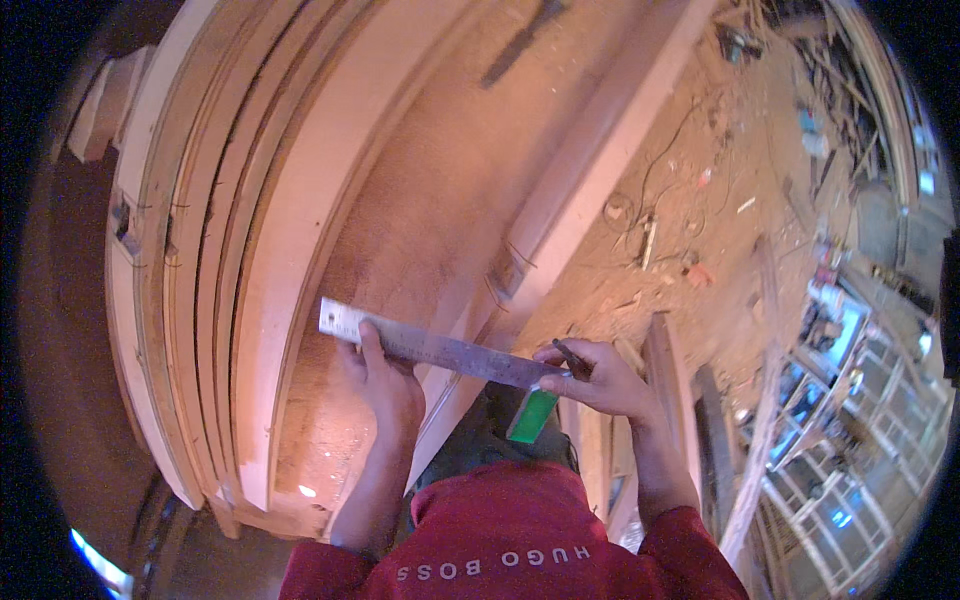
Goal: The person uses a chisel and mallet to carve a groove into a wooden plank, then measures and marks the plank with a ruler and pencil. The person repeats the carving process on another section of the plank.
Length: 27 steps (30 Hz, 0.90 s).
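Note:
My left hand (pixel 385 375) grips the silver blade (pixel 450 355) of a try square near its far left end, thumb on top. My right hand (pixel 600 380) holds the square where the blade meets its green handle (pixel 532 412), which hangs downward, and has a thin dark pencil-like stick (pixel 568 355) between its fingers. The square is held across a long pale wooden board (pixel 560 185) at my front; whether it touches the wood I cannot tell. Several curved boards (pixel 270 200) lie side by side to the left.
A dark elongated tool (pixel 515 50) lies farther up on the wood. At right are a dirt floor (pixel 670 180) with cables and scraps, piles of timber (pixel 870 110), a metal frame (pixel 830 480) and loose upright planks (pixel 670 370) near my right arm.

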Each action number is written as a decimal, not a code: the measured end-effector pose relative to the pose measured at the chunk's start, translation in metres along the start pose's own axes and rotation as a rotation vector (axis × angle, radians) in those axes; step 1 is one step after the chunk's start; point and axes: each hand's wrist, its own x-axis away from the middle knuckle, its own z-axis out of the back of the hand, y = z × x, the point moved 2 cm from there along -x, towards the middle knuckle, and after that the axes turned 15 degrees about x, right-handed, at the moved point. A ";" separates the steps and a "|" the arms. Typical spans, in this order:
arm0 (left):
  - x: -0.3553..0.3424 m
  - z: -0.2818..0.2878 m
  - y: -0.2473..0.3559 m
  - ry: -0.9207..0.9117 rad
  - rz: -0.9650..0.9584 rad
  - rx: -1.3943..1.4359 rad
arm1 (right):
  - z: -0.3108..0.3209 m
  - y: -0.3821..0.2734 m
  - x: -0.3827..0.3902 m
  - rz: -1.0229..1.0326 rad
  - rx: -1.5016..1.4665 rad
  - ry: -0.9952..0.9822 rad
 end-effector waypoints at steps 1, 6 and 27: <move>0.006 0.003 0.004 0.044 0.032 0.052 | 0.008 -0.009 -0.007 -0.008 0.057 -0.031; 0.047 0.018 -0.004 0.164 0.097 0.136 | 0.044 -0.046 -0.032 0.079 0.592 -0.077; 0.107 -0.143 -0.151 1.197 -0.374 0.528 | 0.142 -0.125 -0.160 1.293 1.350 -0.720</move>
